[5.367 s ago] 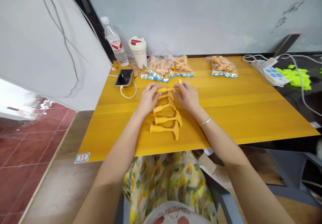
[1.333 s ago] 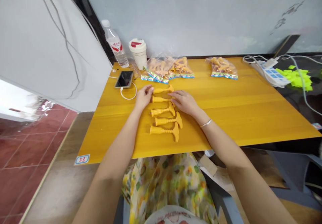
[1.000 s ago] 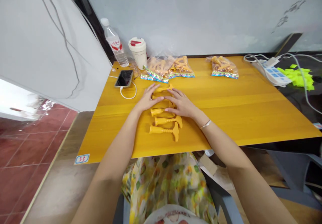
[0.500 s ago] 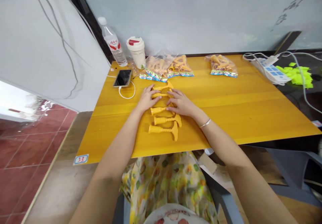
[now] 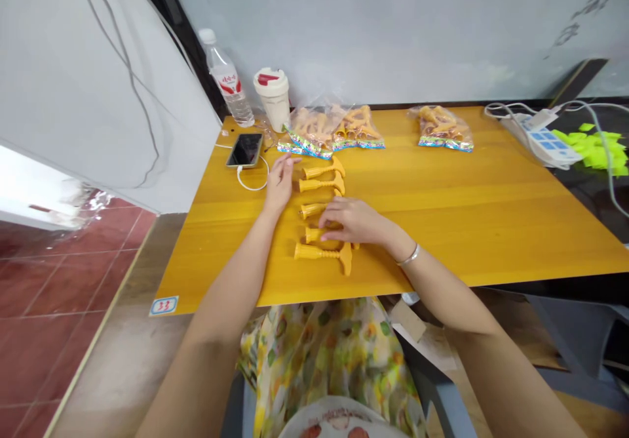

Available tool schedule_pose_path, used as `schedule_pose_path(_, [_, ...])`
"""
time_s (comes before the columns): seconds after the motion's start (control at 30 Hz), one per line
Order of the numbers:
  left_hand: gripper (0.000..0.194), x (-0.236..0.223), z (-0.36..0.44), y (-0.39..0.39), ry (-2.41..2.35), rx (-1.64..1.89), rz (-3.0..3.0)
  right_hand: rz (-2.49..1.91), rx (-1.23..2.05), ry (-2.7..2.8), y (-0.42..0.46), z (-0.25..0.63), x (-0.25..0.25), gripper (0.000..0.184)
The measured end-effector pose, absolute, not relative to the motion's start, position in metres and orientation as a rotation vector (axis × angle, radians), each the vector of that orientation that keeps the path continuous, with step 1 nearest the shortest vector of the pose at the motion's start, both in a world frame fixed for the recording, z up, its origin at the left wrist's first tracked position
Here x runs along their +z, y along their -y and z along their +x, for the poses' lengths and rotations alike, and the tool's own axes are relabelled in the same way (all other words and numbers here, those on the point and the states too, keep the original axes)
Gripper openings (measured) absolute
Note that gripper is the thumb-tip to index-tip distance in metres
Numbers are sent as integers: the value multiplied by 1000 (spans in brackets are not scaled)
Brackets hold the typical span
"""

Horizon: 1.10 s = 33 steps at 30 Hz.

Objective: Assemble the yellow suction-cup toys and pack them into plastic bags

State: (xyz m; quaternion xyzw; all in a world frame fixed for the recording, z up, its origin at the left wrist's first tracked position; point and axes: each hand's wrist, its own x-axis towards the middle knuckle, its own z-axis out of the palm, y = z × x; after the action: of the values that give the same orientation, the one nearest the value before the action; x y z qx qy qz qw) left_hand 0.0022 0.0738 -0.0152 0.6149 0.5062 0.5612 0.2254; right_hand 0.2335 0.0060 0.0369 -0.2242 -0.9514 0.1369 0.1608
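Left grip (image 5: pixel 280 184) open, beside orange plastic pieces (image 5: pixel 322 184); right grip (image 5: pixel 356 221) unclenched atop one.

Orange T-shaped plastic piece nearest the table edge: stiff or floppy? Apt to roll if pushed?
The orange T-shaped plastic piece is probably stiff: its ribbed stem lies straight, with no sag. The stem looks round, but the wide crossbar resting on the wooden tabletop should likely stop it rolling far. It may well be light for its size, though weight can't be seen.

Our right hand (image 5: pixel 356 223) has slid down onto the fourth orange T-shaped piece (image 5: pixel 311 235), while our left hand (image 5: pixel 280 185) has pulled back off the pieces.
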Motion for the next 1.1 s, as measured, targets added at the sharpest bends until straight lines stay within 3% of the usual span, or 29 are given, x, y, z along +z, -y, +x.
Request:
schedule_pose_path(0.23, [64, -18, 3, -73, -1368, 1522, 1613, -706, 259, 2705, -8, 225, 22, 32])
schedule_pose_path(0.47, [66, -15, 4, -72, -1366, 1507, 1636, -776, 185, 2687, -7, 214, 8, 62])
schedule_pose_path(0.7, [68, -15, 5, -72, -1342, 1462, 1633, -989, 195, 2718, -11, 213, 10, 62])
schedule_pose_path(0.97, [76, -15, 6, -71, -1296, 1315, 1612, -788, 136, 2748, 48, 187, 16, 100])
schedule_pose_path(1.1, [82, -17, 7, -72, -1265, 1279, 1564, -714, 52, 2779, 50, 181, 2, 94])
